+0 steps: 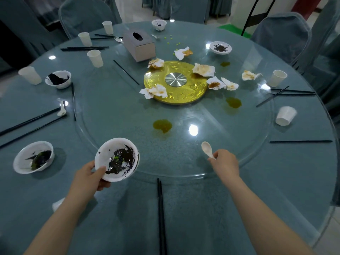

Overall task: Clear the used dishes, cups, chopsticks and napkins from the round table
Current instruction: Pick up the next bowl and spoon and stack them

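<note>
1. the left hand (92, 176) grips a dirty white bowl (116, 159) by its near rim, thumb hooked inside and fingers under, lifted clear of the surface (276, 190) at about 7 o'clock; it tilts a little toward the camera, likely so the dark leftovers stay in.
2. the right hand (225, 161) pinches the handle of a white spoon (207, 149) at about 5 o'clock, scoop pointing toward the centre; i judge it is meant to go into the held bowl so both travel together.
3. a pair of black chopsticks (161, 216) lies at 6 o'clock, between the forearms, the nearest thing left to collect.
4. a second dirty bowl (34, 157) sits at 8 o'clock, a sensible base for stacking.
5. stained napkins (203, 69) crowd the gold turntable hub (175, 81), out of easy reach, probably left for later.
6. paper cups (95, 58) ring the far edge from 10 to 3 o'clock; one cup (286, 115) at 3 o'clock lies tipped over.
7. a tissue box (138, 46) stands near 12 o'clock.
8. most of the clearing remains.
</note>
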`<action>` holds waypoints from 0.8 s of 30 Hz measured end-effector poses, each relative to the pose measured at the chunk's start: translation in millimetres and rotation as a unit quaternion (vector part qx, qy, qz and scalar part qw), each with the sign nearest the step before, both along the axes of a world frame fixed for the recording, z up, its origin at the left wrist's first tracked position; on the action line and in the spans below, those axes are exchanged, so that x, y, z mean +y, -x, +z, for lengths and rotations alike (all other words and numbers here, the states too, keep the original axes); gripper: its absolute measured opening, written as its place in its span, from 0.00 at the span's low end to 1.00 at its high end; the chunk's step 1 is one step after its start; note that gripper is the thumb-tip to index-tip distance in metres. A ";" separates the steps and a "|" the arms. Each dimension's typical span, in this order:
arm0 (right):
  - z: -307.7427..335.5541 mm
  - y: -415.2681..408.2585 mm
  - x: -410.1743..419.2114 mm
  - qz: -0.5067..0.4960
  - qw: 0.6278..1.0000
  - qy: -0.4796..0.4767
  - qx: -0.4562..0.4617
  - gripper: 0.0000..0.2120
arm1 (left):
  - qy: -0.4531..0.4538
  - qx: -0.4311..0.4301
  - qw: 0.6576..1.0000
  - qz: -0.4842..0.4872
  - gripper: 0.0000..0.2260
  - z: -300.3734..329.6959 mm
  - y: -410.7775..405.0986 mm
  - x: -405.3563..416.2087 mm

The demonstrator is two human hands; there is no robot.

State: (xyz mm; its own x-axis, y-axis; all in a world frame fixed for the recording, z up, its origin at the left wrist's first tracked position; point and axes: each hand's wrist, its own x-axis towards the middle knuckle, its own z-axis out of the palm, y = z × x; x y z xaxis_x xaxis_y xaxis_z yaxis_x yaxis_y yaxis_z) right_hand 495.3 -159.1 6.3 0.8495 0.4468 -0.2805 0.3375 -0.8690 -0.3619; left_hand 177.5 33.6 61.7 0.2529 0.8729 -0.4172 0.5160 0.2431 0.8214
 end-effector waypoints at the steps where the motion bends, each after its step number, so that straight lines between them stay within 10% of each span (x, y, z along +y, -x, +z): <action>1: 1.3 4.8 2.4 0.011 1.000 -0.001 0.000 0.08 | -0.002 -0.002 1.000 0.006 0.08 1.5 3.8 -0.7; 24: 49.3 240.8 75.5 0.186 0.971 -0.101 0.108 0.04 | -0.072 -0.030 0.989 0.129 0.04 24.2 254.2 -1.0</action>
State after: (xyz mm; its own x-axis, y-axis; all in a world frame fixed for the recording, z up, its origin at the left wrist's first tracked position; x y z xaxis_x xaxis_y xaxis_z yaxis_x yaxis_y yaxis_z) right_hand 254.5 -83.5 55.6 0.5504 0.7755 -0.3094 0.5111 -0.6059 -0.6096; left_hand -76.6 32.6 85.8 0.0357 0.9609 -0.2747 0.4009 0.2380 0.8847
